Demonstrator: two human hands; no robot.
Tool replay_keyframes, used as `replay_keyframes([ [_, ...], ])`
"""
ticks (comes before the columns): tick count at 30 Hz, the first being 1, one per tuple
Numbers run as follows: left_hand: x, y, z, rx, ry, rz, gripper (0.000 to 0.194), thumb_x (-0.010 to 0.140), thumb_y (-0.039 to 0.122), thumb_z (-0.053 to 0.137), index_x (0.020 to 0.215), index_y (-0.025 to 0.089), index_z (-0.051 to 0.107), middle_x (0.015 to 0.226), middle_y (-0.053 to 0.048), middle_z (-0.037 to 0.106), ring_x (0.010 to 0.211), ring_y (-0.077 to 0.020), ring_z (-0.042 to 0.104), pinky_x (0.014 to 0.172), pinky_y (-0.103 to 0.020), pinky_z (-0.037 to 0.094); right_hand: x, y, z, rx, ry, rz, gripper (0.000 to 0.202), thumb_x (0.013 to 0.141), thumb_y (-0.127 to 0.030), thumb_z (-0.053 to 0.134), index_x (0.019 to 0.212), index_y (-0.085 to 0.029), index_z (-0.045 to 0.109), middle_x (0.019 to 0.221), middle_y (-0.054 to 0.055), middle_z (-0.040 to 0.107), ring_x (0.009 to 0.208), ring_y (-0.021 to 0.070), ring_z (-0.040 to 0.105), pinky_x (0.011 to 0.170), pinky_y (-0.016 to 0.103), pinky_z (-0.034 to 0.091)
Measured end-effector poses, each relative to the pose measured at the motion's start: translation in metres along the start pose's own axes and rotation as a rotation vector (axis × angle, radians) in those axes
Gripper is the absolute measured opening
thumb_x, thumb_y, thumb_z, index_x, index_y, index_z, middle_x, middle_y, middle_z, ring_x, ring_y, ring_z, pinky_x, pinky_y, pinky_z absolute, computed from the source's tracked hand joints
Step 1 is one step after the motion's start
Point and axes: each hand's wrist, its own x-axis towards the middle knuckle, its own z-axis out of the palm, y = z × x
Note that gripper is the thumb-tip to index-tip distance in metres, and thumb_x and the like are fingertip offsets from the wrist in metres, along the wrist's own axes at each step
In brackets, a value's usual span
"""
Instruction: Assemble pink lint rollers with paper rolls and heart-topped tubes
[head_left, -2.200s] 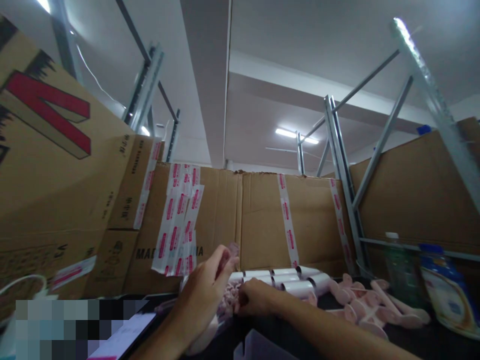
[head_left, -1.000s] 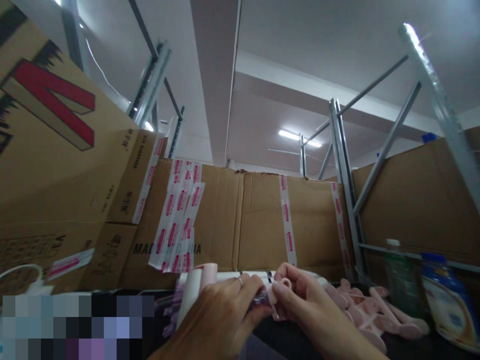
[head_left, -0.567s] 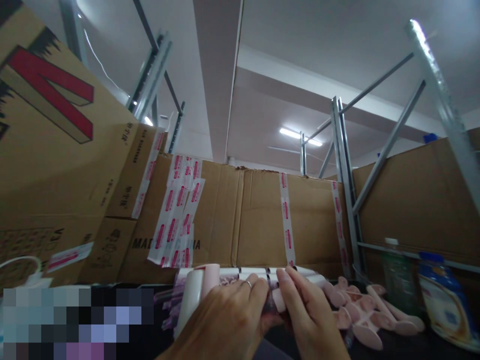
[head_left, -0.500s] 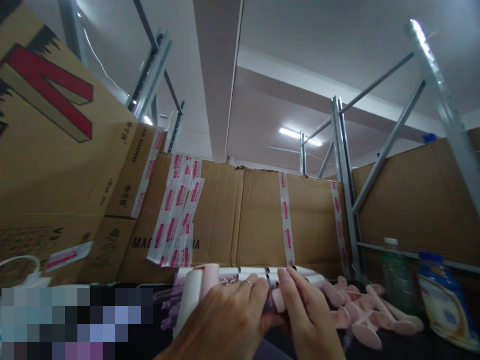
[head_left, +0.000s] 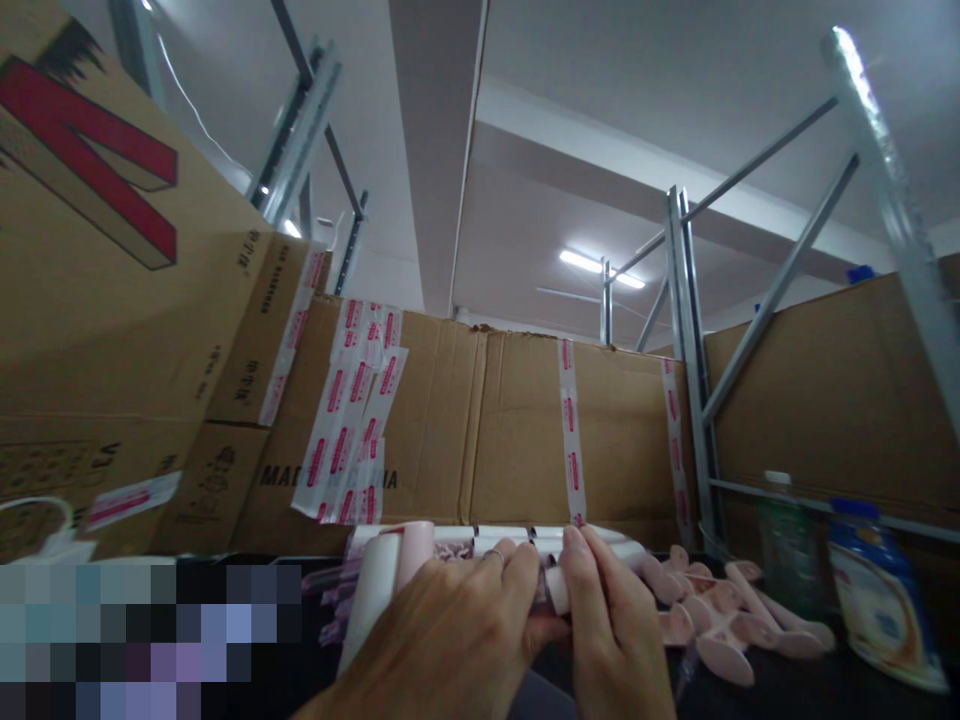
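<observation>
Close together at the bottom centre, my left hand [head_left: 457, 625] and my right hand [head_left: 619, 610] both have their fingers closed. Between them shows the end of a small pale pink cylindrical piece [head_left: 556, 590]; the rest is hidden by my fingers. Just behind my hands lie several white tubes [head_left: 502, 534] with dark gaps. A larger white cylinder [head_left: 371, 590] and a pink cylinder [head_left: 415, 550] stand beside my left hand. Purple plastic parts [head_left: 339, 610] are heaped left of them. To the right of my right hand lies a pile of pink plastic parts with rounded ends [head_left: 724, 655].
A cardboard wall [head_left: 517, 430] with printed tape closes off the back. A large carton [head_left: 90, 330] leans in at left. At right stand a green clear bottle [head_left: 787, 550] and a blue-capped container [head_left: 885, 600], near a metal rack post [head_left: 686, 330]. The table surface is black [head_left: 795, 690].
Both hands stay together around the pale pink piece, with little change in the fingers. The whole view has shifted slightly.
</observation>
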Motion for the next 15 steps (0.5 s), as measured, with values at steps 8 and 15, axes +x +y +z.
replay_keyframes([
  [8,0.003,0.003,-0.015,-0.013,-0.161,-0.033,0.025,0.102,0.044,0.041,0.101,0.022,0.054,0.096,-0.005,0.074,0.074,-0.0357,0.072,0.066,-0.046,0.041,-0.004,0.000,0.000,0.009,-0.037,-0.010,0.054,0.095,-0.066,0.040,0.114,-0.021,0.064,0.125,0.017,0.069,0.124,0.0363,0.055,0.109,0.056,0.029],
  [15,0.004,0.003,-0.015,0.034,-0.178,-0.035,0.028,0.104,0.041,0.037,0.109,0.021,0.056,0.099,-0.007,0.072,0.079,-0.0362,0.072,0.073,-0.054,0.046,0.007,0.025,-0.006,0.023,-0.145,0.074,0.050,0.094,-0.063,0.050,0.121,-0.024,0.066,0.130,0.012,0.068,0.120,0.0328,0.059,0.101,0.046,0.042],
])
